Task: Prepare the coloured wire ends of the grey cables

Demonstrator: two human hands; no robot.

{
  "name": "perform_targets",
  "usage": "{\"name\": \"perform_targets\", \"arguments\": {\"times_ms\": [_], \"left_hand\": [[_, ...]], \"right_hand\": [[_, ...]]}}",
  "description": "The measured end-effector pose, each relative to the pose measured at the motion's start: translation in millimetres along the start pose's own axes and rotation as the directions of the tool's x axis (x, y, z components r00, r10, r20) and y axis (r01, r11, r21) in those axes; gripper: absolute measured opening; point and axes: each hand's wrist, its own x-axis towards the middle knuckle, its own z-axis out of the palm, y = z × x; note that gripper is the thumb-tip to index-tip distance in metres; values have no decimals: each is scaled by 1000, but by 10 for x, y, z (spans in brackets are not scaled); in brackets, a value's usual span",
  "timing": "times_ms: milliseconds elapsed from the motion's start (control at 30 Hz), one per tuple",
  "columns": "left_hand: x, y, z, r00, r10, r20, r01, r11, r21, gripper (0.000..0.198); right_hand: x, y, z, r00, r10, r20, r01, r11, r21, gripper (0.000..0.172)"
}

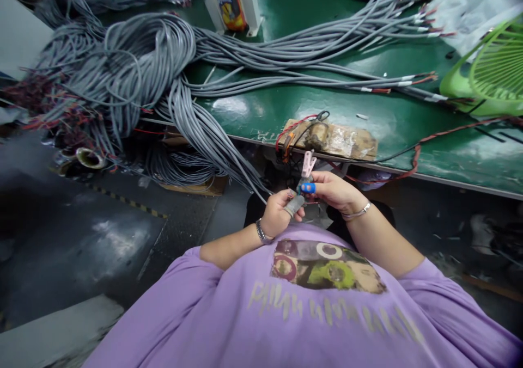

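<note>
My left hand, its thumb wrapped in grey, is closed at the end of a grey cable that comes down from the bundle on the bench. Close against it, my right hand makes a pinch, with a blue wrap round one finger. What lies between the right fingertips is too small and covered to make out. Just beyond the fingertips stands a pink clothespin; whether a finger touches it I cannot tell. Both hands are in front of the bench edge, above my lap.
A wooden block with wires lies on the green bench at its near edge. Large grey cable bundles cover the left and back. A green fan stands at right, with a twisted red cord before it.
</note>
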Motion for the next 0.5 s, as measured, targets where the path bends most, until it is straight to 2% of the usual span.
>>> {"name": "perform_targets", "arguments": {"times_ms": [133, 233, 367, 500], "left_hand": [[68, 1, -2, 971, -158, 181, 157, 987, 21, 38], [103, -7, -16, 947, -221, 231, 224, 975, 17, 36], [120, -12, -15, 981, -162, 107, 170, 983, -70, 38], [134, -21, 3, 994, -107, 1, 106, 985, -138, 39]], "right_hand": [[-15, -39, 41, 998, -57, 34, 61, 988, -141, 31], [-26, -32, 50, 995, -96, 28, 99, 978, -184, 30], [-50, 11, -34, 993, -90, -76, 82, 992, -100, 35], [-76, 35, -107, 998, -3, -66, 2, 1000, -14, 41]]}}
